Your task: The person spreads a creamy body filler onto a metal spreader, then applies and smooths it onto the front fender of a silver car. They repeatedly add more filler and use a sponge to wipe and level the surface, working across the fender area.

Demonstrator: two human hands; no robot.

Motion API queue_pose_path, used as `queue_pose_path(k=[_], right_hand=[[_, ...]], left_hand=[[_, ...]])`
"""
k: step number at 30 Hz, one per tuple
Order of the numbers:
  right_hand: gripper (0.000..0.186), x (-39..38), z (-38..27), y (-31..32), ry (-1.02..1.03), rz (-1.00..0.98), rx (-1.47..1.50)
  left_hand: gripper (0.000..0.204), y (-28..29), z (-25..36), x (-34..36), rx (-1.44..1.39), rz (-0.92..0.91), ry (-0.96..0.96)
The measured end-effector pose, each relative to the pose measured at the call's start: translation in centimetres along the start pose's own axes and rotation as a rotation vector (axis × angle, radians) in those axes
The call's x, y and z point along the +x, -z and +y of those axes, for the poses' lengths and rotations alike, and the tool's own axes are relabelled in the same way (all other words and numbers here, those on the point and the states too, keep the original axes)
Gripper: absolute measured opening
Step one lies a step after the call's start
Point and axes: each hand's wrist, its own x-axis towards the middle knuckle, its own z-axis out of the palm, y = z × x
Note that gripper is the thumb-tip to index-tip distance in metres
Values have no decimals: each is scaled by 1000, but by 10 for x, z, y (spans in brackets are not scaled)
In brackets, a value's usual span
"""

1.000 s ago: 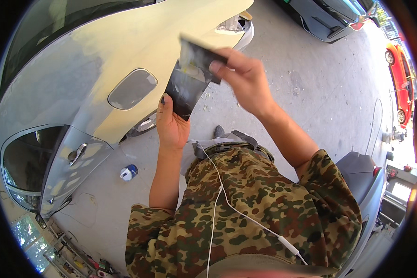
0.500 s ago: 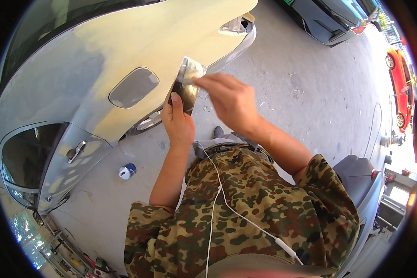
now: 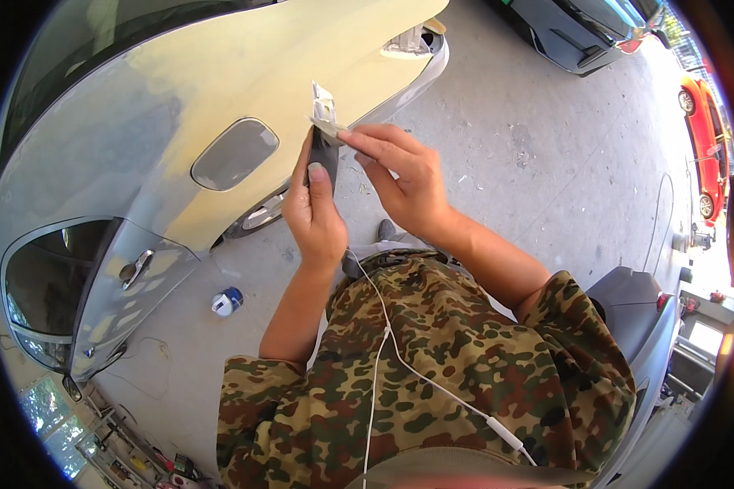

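Observation:
My left hand (image 3: 314,220) is closed round a dark flat mixing board (image 3: 324,152), its thumb lying on the near face. The board stands steeply tilted, and its upper end is smeared with pale filler (image 3: 323,104). My right hand (image 3: 408,175) pinches a thin, pale putty spreader (image 3: 328,127) between thumb and fingers. The spreader lies across the board, seeming to touch it just below the smeared end. Just beyond my hands is a car body (image 3: 285,57) with cream-yellow patches over grey, and a bare grey fuel flap (image 3: 236,155).
A blue and white can (image 3: 227,301) stands on the grey floor beneath the car's door handle (image 3: 137,269). A dark car (image 3: 579,41) is at the far right, with a red car (image 3: 704,151) beyond. A white cable (image 3: 386,330) hangs down my front.
My left hand has turned the board more edge-on. The spreader in my right hand has swung into clearer view against the board, and my right-hand fingers have shifted slightly left.

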Motion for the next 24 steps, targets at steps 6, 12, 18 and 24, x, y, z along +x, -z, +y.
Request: queue_pose_path(k=[6, 12, 18, 24], right_hand=[[35, -10, 12, 2, -237, -92, 153], [25, 37, 10, 45, -551, 337, 950], [24, 31, -7, 34, -393, 49, 522], [26, 13, 27, 58, -451, -253, -132]], left_hand=[[48, 24, 26, 27, -201, 101, -37], [40, 38, 15, 19, -873, -133, 351], [32, 32, -17, 3, -935, -32, 438], [35, 41, -24, 6, -769, 10, 421]])
